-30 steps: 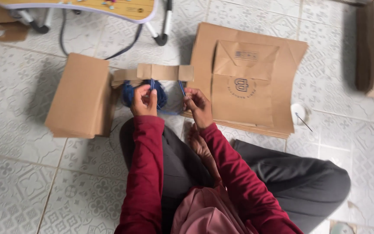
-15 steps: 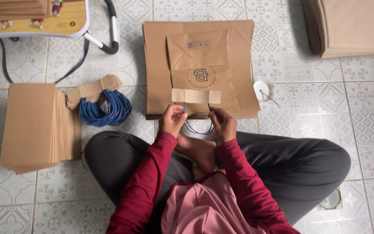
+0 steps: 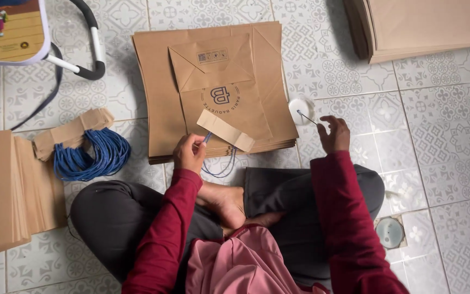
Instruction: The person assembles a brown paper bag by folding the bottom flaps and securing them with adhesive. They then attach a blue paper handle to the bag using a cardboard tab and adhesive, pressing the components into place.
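I sit cross-legged on a tiled floor before a stack of flat brown paper bags (image 3: 159, 109). My left hand (image 3: 189, 153) pinches one end of a brown paper strip (image 3: 225, 130) with a blue cord loop (image 3: 220, 166) hanging from it, over the near edge of the stack. My right hand (image 3: 334, 134) is at the stack's right, fingers closed on a thin stick (image 3: 305, 117) that reaches into a small white dish (image 3: 301, 109).
A bundle of blue cords (image 3: 91, 155) with paper strips (image 3: 72, 133) lies at left, beside another brown bag pile (image 3: 1, 190). More bags (image 3: 425, 27) lie at top right. A walker leg (image 3: 85, 60) is at top left, a floor drain (image 3: 390, 232) near my right knee.
The view shifted left to centre the bag stack. My right hand let go of the strip and moved right to the stick in the white dish. My left hand alone holds the strip, now tilted.
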